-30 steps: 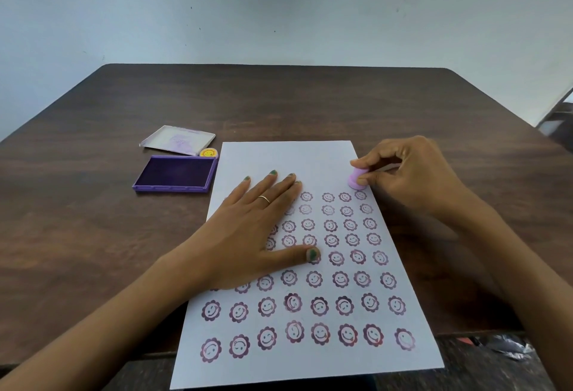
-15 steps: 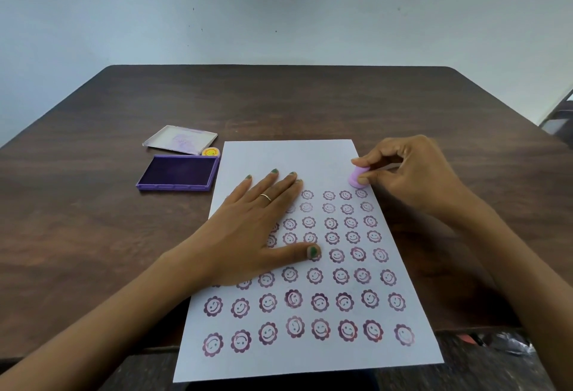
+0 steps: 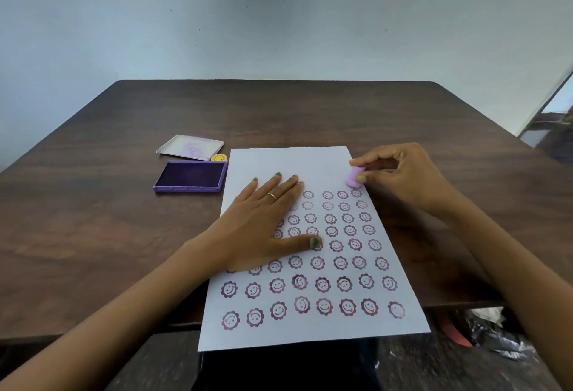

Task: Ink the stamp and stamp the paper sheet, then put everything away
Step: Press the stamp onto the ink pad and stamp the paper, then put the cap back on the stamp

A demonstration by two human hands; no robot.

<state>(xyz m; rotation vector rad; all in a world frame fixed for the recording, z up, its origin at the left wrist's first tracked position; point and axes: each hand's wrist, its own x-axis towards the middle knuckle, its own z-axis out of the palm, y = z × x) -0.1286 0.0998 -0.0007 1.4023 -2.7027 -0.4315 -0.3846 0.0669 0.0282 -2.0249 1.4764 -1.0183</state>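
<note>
A white paper sheet (image 3: 288,164) lies on the dark wooden table (image 3: 279,111), covered with several rows of purple smiley-flower prints. My left hand (image 3: 263,223) rests flat on the sheet, fingers spread. My right hand (image 3: 400,176) pinches a small lilac stamp (image 3: 353,177) at the sheet's upper right edge, just above the top row of prints; the stamp looks tilted, its base at the paper. The open purple ink pad (image 3: 190,175) sits left of the sheet.
The ink pad's clear lid (image 3: 189,146) lies behind the pad, with a small yellow smiley cap (image 3: 219,158) beside it. The sheet's near end overhangs the table's front edge. Dark clutter lies on the floor at the lower right.
The stamp in my right hand has tipped slightly at the same spot. My left hand has stayed flat on the sheet.
</note>
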